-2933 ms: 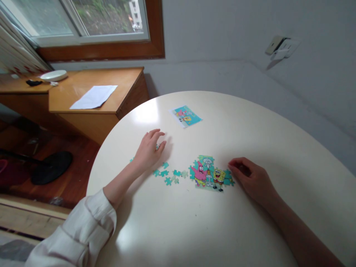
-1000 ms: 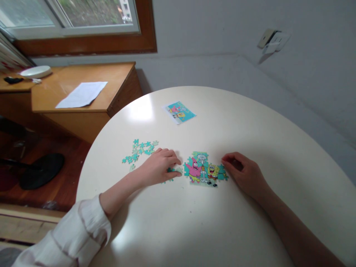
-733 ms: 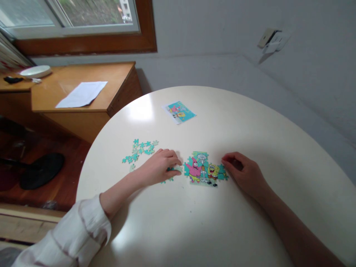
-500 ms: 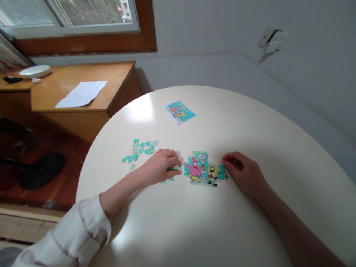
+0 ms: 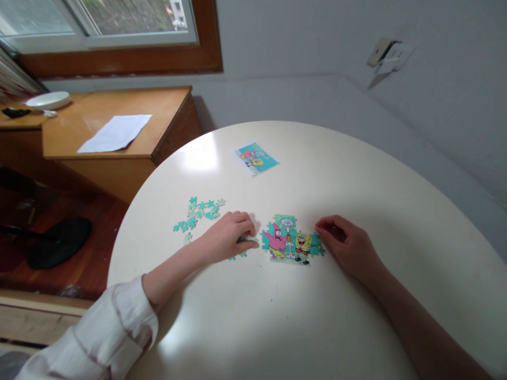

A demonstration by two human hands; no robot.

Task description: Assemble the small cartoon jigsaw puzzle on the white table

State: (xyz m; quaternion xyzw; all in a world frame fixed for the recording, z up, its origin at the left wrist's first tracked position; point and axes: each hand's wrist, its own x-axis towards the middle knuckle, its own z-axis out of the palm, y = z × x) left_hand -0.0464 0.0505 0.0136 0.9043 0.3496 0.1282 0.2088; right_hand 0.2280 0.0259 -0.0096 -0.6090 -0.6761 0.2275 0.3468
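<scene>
A partly joined jigsaw puzzle (image 5: 291,240) lies flat on the white table, showing a pink starfish, a tall pale figure and a yellow square character. Just left of it is my left hand (image 5: 233,237), thumb and forefinger parted over a few pale green puzzle pieces (image 5: 242,255) that it partly covers. My right hand (image 5: 346,240) rests by the puzzle's right edge, thumb and fingertips brought together in a pinch. Whatever may be between those fingertips is too small to see. Farther left lie several loose turquoise puzzle pieces (image 5: 202,208).
Beyond the puzzle, a small picture card (image 5: 259,158) with the same characters lies on the round white table (image 5: 317,316). A wooden desk (image 5: 166,111) at the left holds a sheet of paper (image 5: 116,133) and a white plate (image 5: 49,100).
My left forefinger and thumb have shifted slightly over the pale pieces. The right hand and the joined puzzle stay in place.
</scene>
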